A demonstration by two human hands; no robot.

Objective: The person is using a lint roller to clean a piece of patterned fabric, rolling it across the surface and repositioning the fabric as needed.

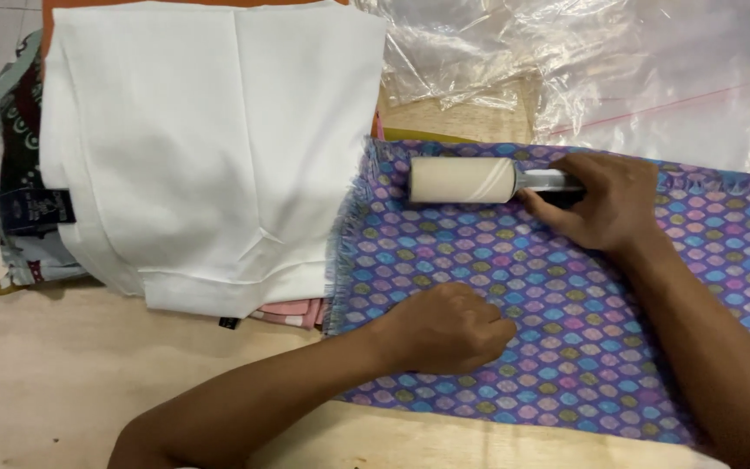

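Note:
A purple cloth [618,313] with a pattern of small coloured ovals and a fringed left edge lies flat on the wooden table [62,382]. My right hand [605,204] grips the handle of a lint roller [462,180], whose pale cylinder rests on the cloth near its far left corner. My left hand [449,328] presses down on the cloth with curled fingers, nearer to me, close to the fringed edge.
A stack of folded garments topped by a white one [210,148] sits left of the cloth, with pink and dark patterned fabrics beneath. Crumpled clear plastic bags [601,61] lie at the far right. Tiled floor shows at the left edge.

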